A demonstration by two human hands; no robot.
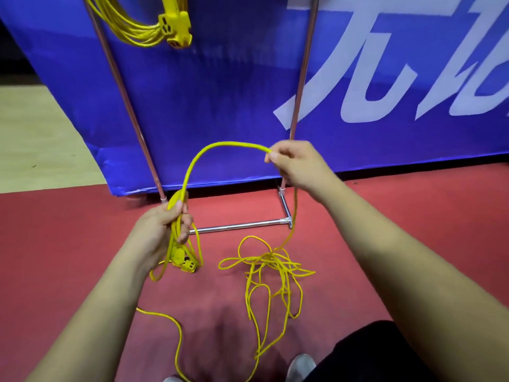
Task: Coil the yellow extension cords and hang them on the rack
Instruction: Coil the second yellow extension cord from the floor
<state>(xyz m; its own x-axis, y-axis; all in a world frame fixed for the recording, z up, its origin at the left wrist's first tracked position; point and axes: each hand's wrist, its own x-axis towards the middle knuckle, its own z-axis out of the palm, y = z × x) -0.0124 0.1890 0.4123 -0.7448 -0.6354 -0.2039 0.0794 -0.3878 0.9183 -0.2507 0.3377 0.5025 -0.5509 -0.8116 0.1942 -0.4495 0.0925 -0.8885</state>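
The left hand is clenched around a few gathered loops of the yellow cord, whose arc runs to the pinching fingers of the right hand, the rest tangled on the red floor before the rack.

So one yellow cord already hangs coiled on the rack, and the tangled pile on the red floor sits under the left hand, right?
Not quite. The head view shows the tangled yellow cord pile on the red floor below the right hand, not the left hand. One coiled yellow cord does hang on the metal rack.
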